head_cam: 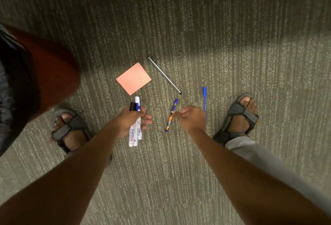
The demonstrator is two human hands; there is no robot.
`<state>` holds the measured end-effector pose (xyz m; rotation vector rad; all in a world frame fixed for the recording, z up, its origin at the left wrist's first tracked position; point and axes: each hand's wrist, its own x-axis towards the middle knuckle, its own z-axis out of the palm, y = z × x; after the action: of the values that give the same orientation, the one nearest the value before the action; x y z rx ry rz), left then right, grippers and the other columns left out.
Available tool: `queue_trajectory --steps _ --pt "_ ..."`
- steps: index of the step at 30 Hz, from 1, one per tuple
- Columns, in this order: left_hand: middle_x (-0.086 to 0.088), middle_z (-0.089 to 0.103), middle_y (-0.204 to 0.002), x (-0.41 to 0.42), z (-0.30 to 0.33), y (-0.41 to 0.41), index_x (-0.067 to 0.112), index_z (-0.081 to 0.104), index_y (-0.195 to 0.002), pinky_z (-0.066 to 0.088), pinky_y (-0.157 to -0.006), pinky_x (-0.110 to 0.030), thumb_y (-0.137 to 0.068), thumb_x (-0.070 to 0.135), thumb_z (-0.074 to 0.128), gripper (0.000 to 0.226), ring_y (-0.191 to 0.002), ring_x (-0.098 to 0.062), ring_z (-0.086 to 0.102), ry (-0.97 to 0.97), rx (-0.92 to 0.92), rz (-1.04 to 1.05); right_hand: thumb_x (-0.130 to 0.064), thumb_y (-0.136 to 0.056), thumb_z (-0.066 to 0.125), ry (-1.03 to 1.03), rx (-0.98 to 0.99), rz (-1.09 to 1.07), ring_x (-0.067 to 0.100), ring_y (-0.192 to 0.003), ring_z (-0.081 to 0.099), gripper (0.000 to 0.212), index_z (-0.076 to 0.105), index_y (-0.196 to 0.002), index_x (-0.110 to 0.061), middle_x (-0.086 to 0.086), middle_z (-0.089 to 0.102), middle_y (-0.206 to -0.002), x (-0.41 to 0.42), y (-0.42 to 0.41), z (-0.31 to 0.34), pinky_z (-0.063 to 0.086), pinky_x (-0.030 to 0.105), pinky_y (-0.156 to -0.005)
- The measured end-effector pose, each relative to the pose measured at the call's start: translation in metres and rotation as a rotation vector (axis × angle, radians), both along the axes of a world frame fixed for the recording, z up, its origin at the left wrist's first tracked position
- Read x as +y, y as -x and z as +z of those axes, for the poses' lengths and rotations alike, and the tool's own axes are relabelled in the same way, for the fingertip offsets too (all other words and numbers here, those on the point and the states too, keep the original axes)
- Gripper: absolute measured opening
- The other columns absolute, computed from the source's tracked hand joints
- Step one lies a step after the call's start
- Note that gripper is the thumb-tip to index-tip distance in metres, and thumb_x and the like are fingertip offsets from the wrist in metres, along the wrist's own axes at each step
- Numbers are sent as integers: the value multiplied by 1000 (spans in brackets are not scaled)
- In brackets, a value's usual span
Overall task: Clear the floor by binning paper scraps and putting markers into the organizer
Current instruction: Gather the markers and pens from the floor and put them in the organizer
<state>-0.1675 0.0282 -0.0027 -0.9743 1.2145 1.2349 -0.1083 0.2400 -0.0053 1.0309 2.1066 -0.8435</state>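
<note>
My left hand is closed around a bunch of markers: white barrels with printed labels stick out below my fist toward me, and a black cap and a blue-and-white one poke out above my knuckles. I count three barrels, though my fingers hide where they cross. The hand hangs over the carpet, not touching it.

My right hand is empty, with the fingers loosely curled and the thumb and forefinger a little apart, holding nothing. It hovers between two pens lying on the floor. Just to its left, in the gap between my hands, lies a patterned pen with a blue cap, slanted so the cap points away from me. Just to its right, partly under the edge of my hand, lies a blue pen, nearly straight up and down in view.

Beyond my left hand, close past the marker caps, a pink note lies flat on the carpet, turned like a diamond. Beyond the gap between my hands, a thin grey stick lies slanted, its dark tip near the patterned pen's cap but apart from it.

My sandals stand outside each hand, one on either side. A dark red bin sits far to the left of my left hand.
</note>
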Motion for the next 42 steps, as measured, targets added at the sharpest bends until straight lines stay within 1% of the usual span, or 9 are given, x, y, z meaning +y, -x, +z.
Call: queue_trajectory --steps 4,10,15,19,23,28,32,37,42 --pt "-13 70 -100 -8 -10 9 13 55 -88 53 -70 -38 -97 4 48 15 -93 -29 71 -50 -7 -92 -37 -73 82 -48 -42 10 21 -76 71 29 71 -84 -13 6 73 -80 -21 2 -30 57 27 -70" --pt "-11 54 -69 -20 -3 22 12 51 -82 44 -47 -31 -88 -7 43 22 -51 -23 47 27 9 -109 -17 -77 75 -38 127 0 18 -65 66 12 67 -79 -8 6 71 -71 0 -10 -9 52 24 -65" --pt "-10 51 -62 4 7 2 10 51 -80 41 -45 -29 -89 -7 44 21 -48 -22 41 115 39 -59 -8 -77 70 -222 271 -49 24 -61 62 9 61 -78 -9 7 67 -67 58 -3 5 51 32 -64" --pt "-11 51 -64 28 9 -14 10 50 -77 40 -49 -31 -89 -4 48 19 -47 -20 40 209 122 -25 -10 -80 69 -260 204 67 29 -81 65 16 66 -96 -8 14 68 -89 83 14 -14 47 29 -74" --pt "-13 49 -68 44 13 -14 12 53 -83 40 -53 -33 -83 -12 48 25 -52 -21 43 136 131 23 -17 -86 66 -303 156 220 33 -87 62 23 64 -107 -7 16 63 -102 78 17 -21 50 37 -77" --pt "-11 58 -73 58 27 4 5 57 -102 43 -56 -34 -87 -15 50 27 -59 -22 52 26 110 40 -16 -91 61 -268 22 298 30 -75 62 20 60 -106 -3 18 67 -89 76 18 -22 46 30 -66" --pt "-17 67 -95 65 47 22 5 55 -107 53 -65 -33 -93 -7 51 19 -78 -26 67 -51 135 34 -14 -85 66 -86 31 185 35 -77 65 11 66 -87 -3 22 68 -80 90 26 -8 43 32 -66" --pt "-23 67 -118 83 116 49 5 53 -118 56 -81 -45 -94 -7 47 27 -104 -36 68 -200 160 161 -14 -83 74 236 99 -329 20 -68 55 13 63 -75 -12 11 58 -71 101 34 66 50 37 -64" --pt "-24 64 -126 127 254 79 2 35 -137 59 -81 -49 -92 -10 45 47 -110 -42 65 -339 275 166 -5 -83 74 521 273 -683 14 -72 71 20 62 -98 -10 10 72 -85 127 71 227 54 21 -54"
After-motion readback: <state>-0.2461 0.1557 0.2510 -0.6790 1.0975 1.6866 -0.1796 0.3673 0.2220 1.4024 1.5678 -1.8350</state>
